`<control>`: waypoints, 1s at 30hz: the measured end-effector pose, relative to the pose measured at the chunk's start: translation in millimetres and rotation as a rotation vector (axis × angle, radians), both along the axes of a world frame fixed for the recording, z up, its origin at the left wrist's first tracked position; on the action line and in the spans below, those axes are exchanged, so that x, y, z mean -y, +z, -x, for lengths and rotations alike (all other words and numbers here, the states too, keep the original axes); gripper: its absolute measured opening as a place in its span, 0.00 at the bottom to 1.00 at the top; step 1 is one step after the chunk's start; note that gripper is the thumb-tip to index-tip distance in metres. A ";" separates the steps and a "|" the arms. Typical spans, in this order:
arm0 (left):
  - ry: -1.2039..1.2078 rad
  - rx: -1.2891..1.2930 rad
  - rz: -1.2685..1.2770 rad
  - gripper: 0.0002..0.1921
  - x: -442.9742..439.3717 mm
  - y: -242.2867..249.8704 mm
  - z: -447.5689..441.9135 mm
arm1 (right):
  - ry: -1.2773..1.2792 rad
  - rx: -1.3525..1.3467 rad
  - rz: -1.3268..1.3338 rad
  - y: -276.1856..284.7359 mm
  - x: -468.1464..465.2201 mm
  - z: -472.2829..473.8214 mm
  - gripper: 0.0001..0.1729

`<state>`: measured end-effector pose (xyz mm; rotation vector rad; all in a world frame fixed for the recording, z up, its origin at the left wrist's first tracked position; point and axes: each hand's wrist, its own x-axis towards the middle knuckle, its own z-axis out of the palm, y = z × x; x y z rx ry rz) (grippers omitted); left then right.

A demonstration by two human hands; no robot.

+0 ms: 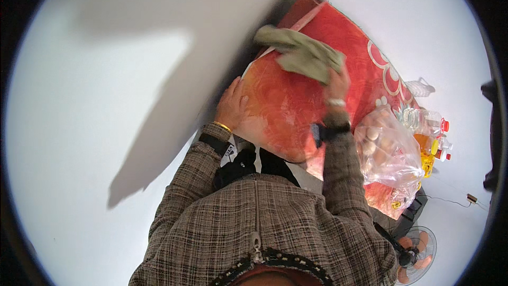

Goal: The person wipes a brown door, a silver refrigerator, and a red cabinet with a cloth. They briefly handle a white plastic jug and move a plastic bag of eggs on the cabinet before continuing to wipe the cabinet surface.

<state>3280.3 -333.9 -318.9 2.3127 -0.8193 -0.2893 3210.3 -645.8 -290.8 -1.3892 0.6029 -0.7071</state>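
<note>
A red patterned tabletop [289, 99], perhaps a printed cover, spreads in front of me. My right hand [337, 83] grips one end of an olive-green cloth [307, 53]. The cloth stretches to the left across the red surface, and its loose end reaches the far left edge. Both cloth and hand are blurred. At the near left edge, my left hand [233, 105] lies with its fingers spread against the rim and holds nothing. Whether the cloth touches the surface all along its length is hard to tell.
To the right stands a clear plastic bag [387, 147] with several round, egg-like things inside. Beyond it are a clear bottle [426, 121] with a red cap and a bottle of yellow liquid [428, 159]. A fan [416, 254] is at lower right. A white wall [99, 99] borders the left.
</note>
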 end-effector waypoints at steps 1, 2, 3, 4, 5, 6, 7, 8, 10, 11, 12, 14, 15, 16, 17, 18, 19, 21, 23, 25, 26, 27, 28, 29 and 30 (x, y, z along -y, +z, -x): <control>-0.005 -0.029 -0.016 0.26 -9.4 -1.8 0.1 | -0.054 0.056 -0.225 0.2 10.1 38.7 0.24; 0.016 -0.076 -0.004 0.26 -19.5 -4.3 2.8 | -0.124 0.047 -0.065 -4.1 19.0 71.8 0.23; 0.039 -0.114 0.018 0.26 -28.9 -6.3 5.9 | -0.155 0.044 0.015 -8.6 26.8 102.8 0.22; 0.067 -0.164 0.025 0.25 -36.2 -8.5 9.1 | -0.195 -0.049 0.112 -14.4 31.8 129.0 0.24; 0.082 -0.198 0.014 0.25 -42.9 -11.0 13.9 | -0.219 -0.263 0.349 -29.4 28.2 142.1 0.25; 0.102 -0.239 -0.008 0.24 -48.1 -13.0 17.6 | -0.234 -0.467 0.647 -40.4 21.9 151.3 0.26; 0.126 -0.275 -0.026 0.23 -50.7 -15.6 18.6 | -0.241 -0.563 0.779 -48.6 16.2 151.2 0.29; 0.148 -0.296 -0.014 0.23 -52.8 -18.1 20.0 | -0.241 -0.585 0.858 -56.5 5.1 143.2 0.32; 0.193 -0.334 0.017 0.22 -55.1 -22.1 25.0 | -0.170 -0.508 0.970 -54.8 -18.1 116.3 0.36; 0.205 -0.330 0.038 0.22 -55.4 -23.8 26.7 | -0.073 -0.502 0.954 -49.3 -33.8 97.4 0.35; 0.216 -0.317 0.074 0.22 -54.7 -26.0 27.7 | 0.038 -0.352 0.883 -46.2 -47.9 67.0 0.34; 0.215 -0.299 0.135 0.22 -54.6 -29.3 28.0 | 0.136 0.224 -0.325 -54.0 -107.0 -5.7 0.23; 0.208 -0.294 0.163 0.22 -55.0 -30.7 28.6 | 0.326 0.365 -0.740 -54.1 -129.2 -25.4 0.24; 0.202 -0.288 0.189 0.22 -55.2 -31.5 28.1 | 0.279 0.098 0.069 -56.5 -151.2 -45.7 0.27; 0.215 -0.302 0.147 0.22 -56.7 -31.8 28.4 | 0.301 -0.185 0.875 -58.3 -165.1 -60.4 0.29; 0.225 -0.309 0.107 0.22 -58.0 -31.6 27.0 | 0.313 -0.168 0.863 -58.4 -172.7 -73.4 0.31; 0.238 -0.306 0.085 0.22 -58.7 -31.6 24.9 | 0.364 -0.177 0.856 -57.4 -177.9 -84.6 0.32; 0.210 -0.436 0.125 0.23 -61.8 -32.5 22.5 | 0.370 -0.137 0.729 -51.0 -169.0 -83.4 0.32; 0.179 -0.490 0.182 0.22 -64.3 -35.1 17.2 | 0.305 -0.055 0.497 -37.2 -146.6 -71.4 0.31; 0.175 -0.518 0.209 0.22 -70.5 -39.1 17.2 | 0.249 -0.083 0.113 -22.2 -109.3 -23.6 0.31; 0.166 -0.532 0.244 0.21 -73.1 -41.7 16.9 | 0.223 -0.048 0.097 -14.4 -87.4 5.2 0.30; 0.167 -0.565 0.258 0.20 -76.4 -44.4 17.4 | 0.114 -0.103 0.015 -9.8 -69.4 37.0 0.29; 0.164 -0.621 0.259 0.19 -79.8 -46.8 17.6 | 0.121 -0.004 -0.133 -4.3 -53.4 81.2 0.28; 0.157 -0.656 0.248 0.18 -82.9 -48.9 17.0 | 0.022 -0.017 0.063 -4.8 -38.5 111.3 0.27; 0.147 -0.717 0.228 0.17 -85.6 -51.1 16.7 | 0.002 -0.076 0.093 -3.4 -24.6 146.7 0.27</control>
